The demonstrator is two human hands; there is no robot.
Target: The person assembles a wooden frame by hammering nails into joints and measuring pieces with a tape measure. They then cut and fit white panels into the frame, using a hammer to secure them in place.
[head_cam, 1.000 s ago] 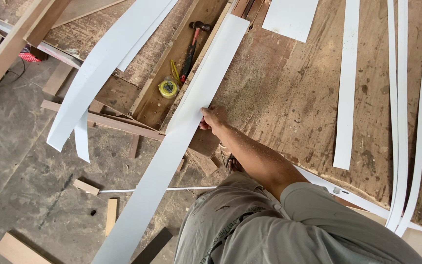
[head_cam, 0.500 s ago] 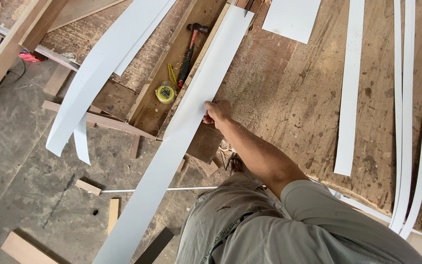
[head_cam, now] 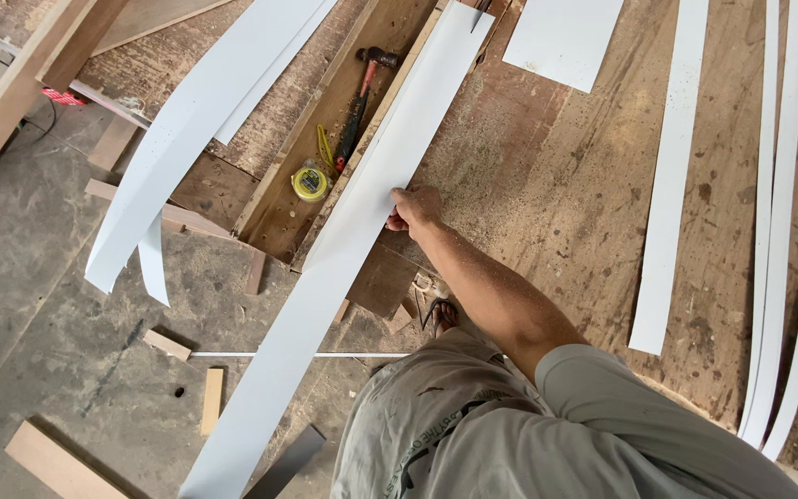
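Note:
My right hand [head_cam: 413, 208] is stretched out ahead of me with its fingers curled over the right edge of a long white strip [head_cam: 344, 249]. The strip runs diagonally from the floor at lower left up over a wooden trough [head_cam: 279, 199] onto the plywood platform [head_cam: 556, 185]. Inside the trough lie a hammer [head_cam: 362, 92] and a yellow tape measure [head_cam: 309, 183], just left of the strip. My left hand is out of sight.
More white strips lie around: two wide ones [head_cam: 187, 129] hanging off the platform at left, one [head_cam: 671, 176] to the right, several thin ones [head_cam: 782, 231] at far right, and a white sheet [head_cam: 561, 37]. Wood offcuts [head_cam: 57, 462] and a thin white rod [head_cam: 297, 355] lie on the concrete floor.
My right hand has slid a little farther up the strip's edge, away from me. The view has shifted slightly; the strip lies about where it was.

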